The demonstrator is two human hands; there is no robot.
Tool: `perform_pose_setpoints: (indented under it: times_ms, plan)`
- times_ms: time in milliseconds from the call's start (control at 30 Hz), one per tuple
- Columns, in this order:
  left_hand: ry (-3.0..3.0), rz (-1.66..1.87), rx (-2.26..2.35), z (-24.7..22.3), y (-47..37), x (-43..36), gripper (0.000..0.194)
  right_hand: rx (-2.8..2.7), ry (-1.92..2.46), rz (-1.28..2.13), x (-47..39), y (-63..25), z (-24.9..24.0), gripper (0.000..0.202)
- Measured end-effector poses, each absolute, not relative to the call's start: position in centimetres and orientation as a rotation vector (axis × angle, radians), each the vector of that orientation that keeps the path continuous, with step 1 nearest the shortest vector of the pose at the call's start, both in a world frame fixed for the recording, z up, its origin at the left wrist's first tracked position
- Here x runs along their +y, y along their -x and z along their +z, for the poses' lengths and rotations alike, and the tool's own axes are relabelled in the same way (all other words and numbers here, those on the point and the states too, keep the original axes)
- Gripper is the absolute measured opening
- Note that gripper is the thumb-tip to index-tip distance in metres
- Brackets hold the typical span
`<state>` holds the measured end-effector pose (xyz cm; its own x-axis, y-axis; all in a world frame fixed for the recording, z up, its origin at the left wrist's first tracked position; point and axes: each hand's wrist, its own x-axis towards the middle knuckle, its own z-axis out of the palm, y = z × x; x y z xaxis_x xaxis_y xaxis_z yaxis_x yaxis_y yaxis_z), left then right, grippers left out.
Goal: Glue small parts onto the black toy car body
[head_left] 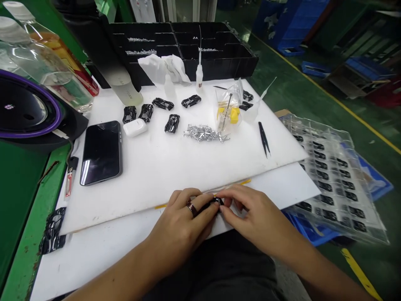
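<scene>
At the front edge of the white foam board (150, 167), my left hand (184, 221) is closed around a black toy car body (215, 201), mostly hidden by the fingers. My right hand (250, 209) meets it from the other side, thumb and forefinger pinched at the car body's end; whether a small part sits between them I cannot make out. Beyond the hands lies a pile of small silvery parts (205, 133). Several more black car bodies, one of them a toy car body (172, 123), lie behind it. Black tweezers (264, 140) rest to the right.
A phone (102, 152), a white earbud case (135, 127) and a tall bottle (123, 85) stand left. Dropper bottles, one a squeeze bottle (199, 77), are at the back before a black divided crate (219, 67). A clear tray (338, 138) of car bodies sits right.
</scene>
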<state>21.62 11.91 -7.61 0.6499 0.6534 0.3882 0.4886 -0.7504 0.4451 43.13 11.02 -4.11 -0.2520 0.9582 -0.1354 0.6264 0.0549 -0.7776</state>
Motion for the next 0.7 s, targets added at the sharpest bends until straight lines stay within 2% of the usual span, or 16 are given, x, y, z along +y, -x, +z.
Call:
perform_pose_setpoints:
  times_ms: [167,267,433,700]
  plan:
    - [-2.639,0.681,0.87,-8.3,-21.1,11.9,0.034,-2.142,1.46,0.991,11.3,-43.8,-4.6,0.037]
    - [-2.669,0.633,0.826,-8.3,-20.8,12.0,0.039,-2.183,1.422,0.997,11.5,-44.3,-5.1,0.039]
    - [-2.663,0.51,0.824,-7.5,-20.8,12.5,0.041,-2.208,1.42,1.031,11.7,-44.7,-5.7,0.028]
    - [-2.635,0.384,0.849,-6.0,-21.5,13.3,0.025,-2.185,1.399,1.088,11.8,-44.6,-5.7,0.011]
